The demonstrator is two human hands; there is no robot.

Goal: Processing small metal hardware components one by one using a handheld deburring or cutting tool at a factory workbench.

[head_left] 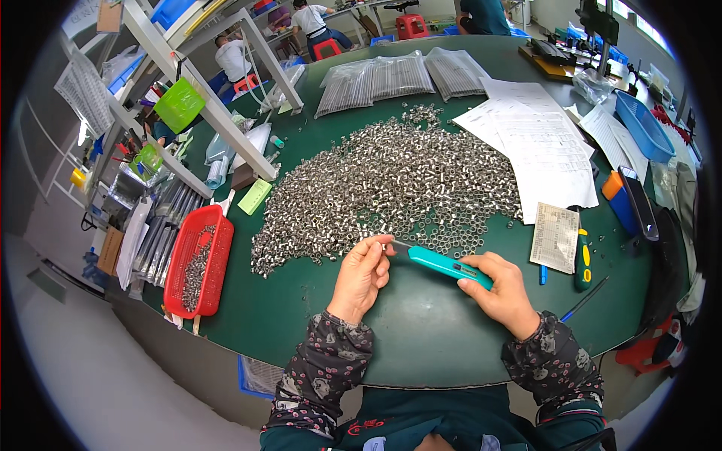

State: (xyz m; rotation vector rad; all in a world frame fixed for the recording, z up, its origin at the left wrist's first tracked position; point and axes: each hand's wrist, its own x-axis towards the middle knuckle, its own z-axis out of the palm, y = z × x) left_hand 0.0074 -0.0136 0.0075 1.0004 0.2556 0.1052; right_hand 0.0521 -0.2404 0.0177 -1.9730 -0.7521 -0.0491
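Note:
My right hand (499, 292) is closed around the handle of a teal utility knife (445, 264), its blade pointing left. At the blade's tip, the thumb and fingers of my left hand (362, 274) are pinched on a small metal part, mostly hidden by the fingertips. Just beyond both hands spreads a wide heap of small shiny metal rings (391, 177). The rings at the heap's near right edge lie in a single layer on the green tabletop (421, 338).
A red basket (218, 263) with more metal parts stands left. Bagged rods (376, 81) lie behind the heap, papers (538, 143) to its right. A yellow-green screwdriver (583, 259), a blue pen (585, 299) and a blue tray (644, 126) are on the right. Other people sit far back.

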